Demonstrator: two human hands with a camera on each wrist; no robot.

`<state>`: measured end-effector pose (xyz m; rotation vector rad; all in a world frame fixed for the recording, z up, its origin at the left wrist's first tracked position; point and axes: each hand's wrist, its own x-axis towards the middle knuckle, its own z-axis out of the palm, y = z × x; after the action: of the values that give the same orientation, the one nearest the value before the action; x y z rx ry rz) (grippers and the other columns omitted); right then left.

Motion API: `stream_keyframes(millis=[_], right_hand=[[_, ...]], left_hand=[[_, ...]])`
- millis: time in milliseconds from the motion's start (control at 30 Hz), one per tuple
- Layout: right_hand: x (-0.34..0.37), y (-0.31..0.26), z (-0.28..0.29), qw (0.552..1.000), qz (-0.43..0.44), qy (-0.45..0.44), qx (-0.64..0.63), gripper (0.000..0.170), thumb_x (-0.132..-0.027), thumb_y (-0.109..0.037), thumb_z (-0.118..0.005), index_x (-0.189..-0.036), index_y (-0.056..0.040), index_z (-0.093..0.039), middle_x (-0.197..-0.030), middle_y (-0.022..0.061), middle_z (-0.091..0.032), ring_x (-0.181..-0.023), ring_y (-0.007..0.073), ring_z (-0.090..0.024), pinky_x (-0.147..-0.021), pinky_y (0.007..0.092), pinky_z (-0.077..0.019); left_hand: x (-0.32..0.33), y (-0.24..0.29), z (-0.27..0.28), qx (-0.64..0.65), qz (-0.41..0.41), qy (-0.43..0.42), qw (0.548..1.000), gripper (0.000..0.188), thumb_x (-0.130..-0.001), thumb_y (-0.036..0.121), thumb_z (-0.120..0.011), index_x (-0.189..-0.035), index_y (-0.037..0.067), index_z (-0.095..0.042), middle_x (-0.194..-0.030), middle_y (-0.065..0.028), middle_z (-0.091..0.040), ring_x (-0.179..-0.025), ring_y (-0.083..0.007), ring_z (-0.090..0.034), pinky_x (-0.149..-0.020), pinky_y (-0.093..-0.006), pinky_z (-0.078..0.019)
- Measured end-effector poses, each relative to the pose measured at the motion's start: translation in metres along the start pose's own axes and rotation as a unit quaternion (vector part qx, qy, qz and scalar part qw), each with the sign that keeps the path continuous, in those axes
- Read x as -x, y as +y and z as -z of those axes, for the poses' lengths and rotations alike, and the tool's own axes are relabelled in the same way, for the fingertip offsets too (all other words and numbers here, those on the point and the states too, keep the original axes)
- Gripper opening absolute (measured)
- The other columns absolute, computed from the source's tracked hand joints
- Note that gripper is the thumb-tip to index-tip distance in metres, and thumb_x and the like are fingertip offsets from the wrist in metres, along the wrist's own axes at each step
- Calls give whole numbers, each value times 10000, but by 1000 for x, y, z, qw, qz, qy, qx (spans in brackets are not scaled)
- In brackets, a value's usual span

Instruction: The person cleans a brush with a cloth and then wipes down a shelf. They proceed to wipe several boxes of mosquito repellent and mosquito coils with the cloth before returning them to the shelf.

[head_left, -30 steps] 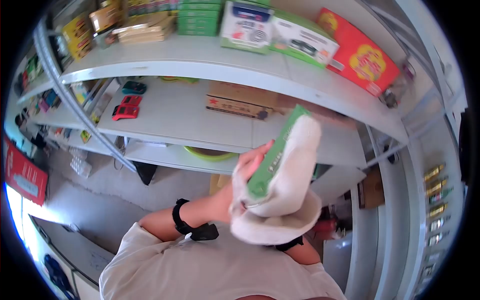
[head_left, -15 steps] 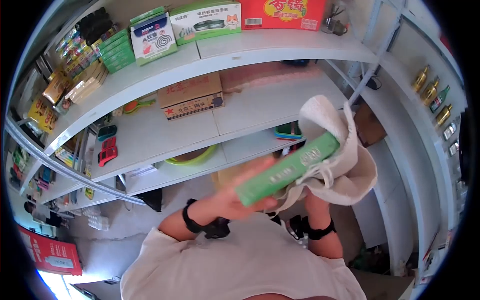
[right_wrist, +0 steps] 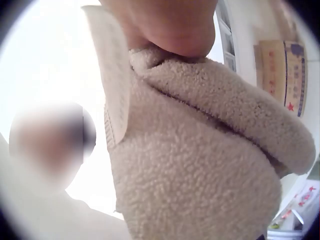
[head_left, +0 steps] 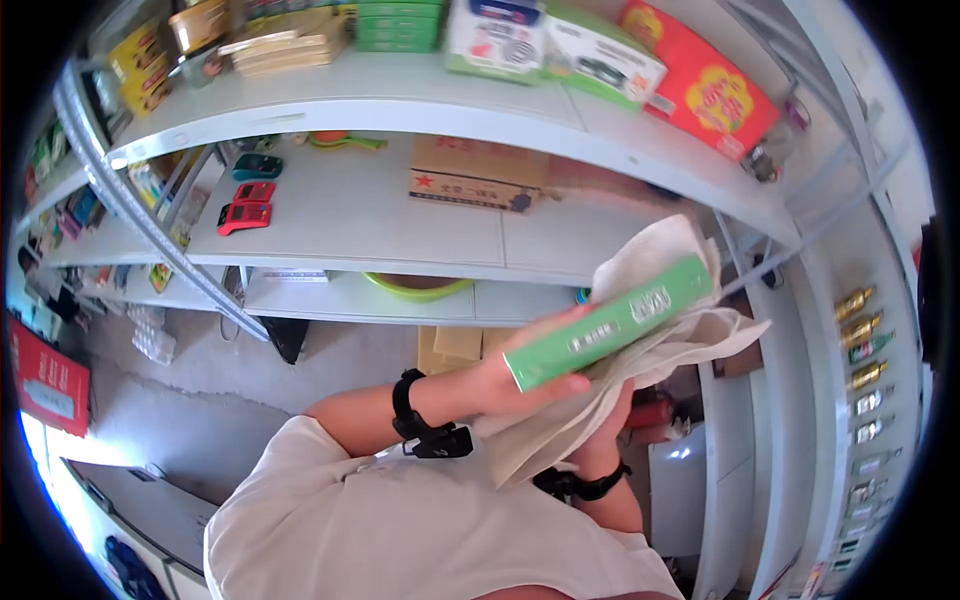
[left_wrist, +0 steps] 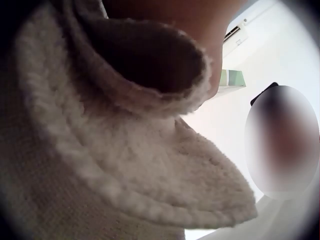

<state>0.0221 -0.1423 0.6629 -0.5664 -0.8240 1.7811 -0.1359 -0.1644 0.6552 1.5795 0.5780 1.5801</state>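
In the head view, my left hand grips the near end of a long flat green box. Pale print runs along its visible face, and it slants up to the right. A beige fleecy cloth hangs in folds behind and below the box. Mostly behind that cloth, my right hand holds it from the right. The right wrist view shows the fingers pressed against a thick fold of the cloth. Close to the left wrist, the cloth curls into a loop under the hand.
A shelf unit stands ahead, with a cardboard carton and red devices on its middle level. Boxes, including a red one, line the upper shelf. Bottles stand along the right-hand shelving. A green-rimmed basin sits low.
The green box has turned from steep to a flatter slant, its far end swinging right. The cloth has shifted and refolded around it. The head view swung right and then back.
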Motion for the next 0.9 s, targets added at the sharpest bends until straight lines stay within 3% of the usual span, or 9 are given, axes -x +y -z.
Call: stream_keyframes(millis=[67,167,200,333,467,567,700,767,900], right_hand=[[-2,17,-74,999,-27,-13,-40,485,-1068,-353,-386,-1381,5,-485,-1275,149,-602,-1135,245,-615,-972,367,-508],[-17,63,-58,980,-160,-67,96,658,-1058,-489,-286,-1525,-26,-314,-1449,173,-464,-1321,276,-484,-1111,399,-396],[-19,79,-72,982,-161,-45,92,630,-1059,-460,-324,-1478,8,-376,-1422,169,-490,-1301,268,-504,-1101,396,-411],[-5,131,-121,968,-103,-100,205,573,-1035,-445,-416,-1425,-26,-437,-1403,141,-510,-1276,251,-525,-1076,403,-441],[-14,148,-157,988,-125,-90,21,526,-1011,-217,-544,-1465,-27,-359,-1386,135,-521,-1237,257,-553,-1052,397,-470],[-29,131,-183,982,-138,-95,87,626,-1011,-510,-390,-1451,-66,-425,-1405,127,-522,-1266,271,-527,-1083,409,-435],[-39,129,-181,919,114,-190,325,651,-884,-211,-703,-1442,-19,-427,-1365,138,-534,-1244,242,-537,-1048,406,-456],[-42,132,-190,892,247,-205,319,797,-759,-146,-819,-1426,16,-416,-1278,127,-574,-1131,247,-605,-1018,391,-477],[-53,109,-152,925,130,-189,303,912,-711,-117,-867,-1453,15,-353,-1411,143,-495,-1251,246,-538,-1052,393,-442]], left_hand=[[-4,32,33,-46,-148,-8,988,711,-912,-1,-658,-1540,134,-353,-1571,-217,-354,-1421,-330,-415,-1156,-397,-289],[25,57,81,-61,-139,31,988,786,-895,-37,-631,-1571,197,-304,-1604,-220,-290,-1461,-361,-351,-1158,-403,-296],[30,63,94,-46,-194,55,978,784,-879,-59,-624,-1564,163,-312,-1589,-222,-323,-1461,-350,-354,-1150,-404,-317],[75,98,143,-191,-155,125,961,732,-894,-51,-642,-1540,82,-325,-1552,-224,-382,-1415,-318,-425,-1122,-396,-362],[114,121,177,-201,-100,160,961,620,-917,-49,-644,-1480,14,-394,-1450,-184,-515,-1309,-256,-529,-1084,-374,-409],[142,138,194,-33,-56,144,987,546,-930,-37,-641,-1436,-1,-441,-1414,-138,-541,-1275,-199,-529,-1064,-350,-423],[155,159,205,48,9,228,972,514,-939,-7,-651,-1403,-18,-432,-1327,-99,-568,-1241,-156,-517,-1048,-337,-427],[159,159,212,-30,38,195,980,556,-919,9,-683,-1408,-10,-417,-1293,-115,-579,-1188,-171,-542,-1014,-328,-435],[146,157,210,-144,93,109,979,571,-911,29,-697,-1409,-5,-419,-1195,-146,-620,-1100,-209,-588,-954,-332,-459]])
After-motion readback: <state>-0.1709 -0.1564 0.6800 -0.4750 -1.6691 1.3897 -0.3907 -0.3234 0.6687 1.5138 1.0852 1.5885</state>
